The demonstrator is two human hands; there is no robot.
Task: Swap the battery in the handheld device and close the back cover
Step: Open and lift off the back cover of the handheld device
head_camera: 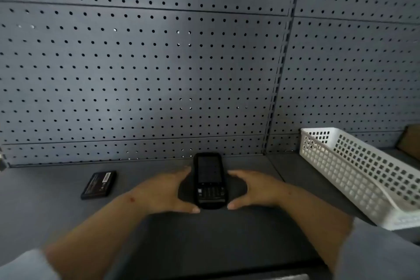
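A black handheld device (210, 179) lies face up on the grey shelf (56, 211), screen and keypad showing, its top end toward the pegboard. My left hand (166, 191) curves around its left side, fingers spread, thumb tip near the device's lower left corner. My right hand (254, 188) mirrors it on the right side, thumb near the lower right corner. Both hands are beside the device; whether they touch it is unclear. A flat black battery (99, 185) with a label lies on the shelf to the left, apart from both hands.
A white perforated plastic basket (354, 170) stands at the right, angled toward me. A grey pegboard wall (159, 75) rises right behind the device. A brown cardboard piece (409, 141) shows at the far right edge.
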